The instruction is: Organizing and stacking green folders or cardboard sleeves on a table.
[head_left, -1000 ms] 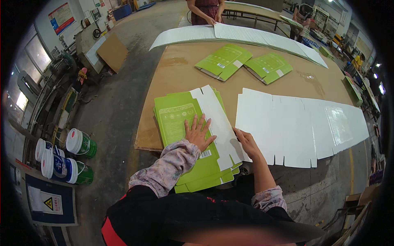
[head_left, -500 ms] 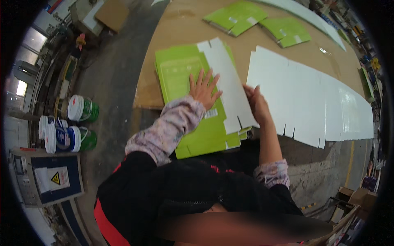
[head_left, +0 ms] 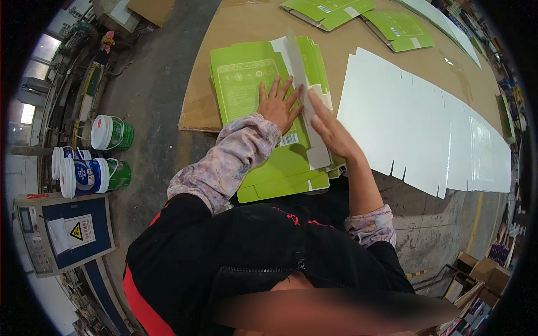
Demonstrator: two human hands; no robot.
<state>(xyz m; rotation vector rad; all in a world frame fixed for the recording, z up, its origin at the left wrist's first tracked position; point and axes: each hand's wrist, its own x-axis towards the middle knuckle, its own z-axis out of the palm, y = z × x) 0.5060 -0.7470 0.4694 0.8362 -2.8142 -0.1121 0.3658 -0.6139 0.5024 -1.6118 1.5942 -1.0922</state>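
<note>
A flat green cardboard box blank (head_left: 246,112) lies on top of a pile at the table's near edge. My left hand (head_left: 278,107) rests flat on its printed green side with the fingers spread. Beside it, a white-faced flap (head_left: 296,59) of this blank stands up on its fold, seen nearly edge-on. My right hand (head_left: 332,131), fingers stretched out, is against the flap's right side. More green blanks (head_left: 315,61) of the pile show beyond the flap.
Unfolded white-side-up blanks (head_left: 392,117) spread to the right and overhang the brown table (head_left: 196,106). Two folded green cartons (head_left: 330,11) (head_left: 399,31) lie at the far side. Paint buckets (head_left: 103,133) and a control cabinet (head_left: 67,232) stand on the floor at left.
The white flap has swung up and leftward from lying spread to the right. My right hand has moved up and left with it. My left hand stays pressed on the blank.
</note>
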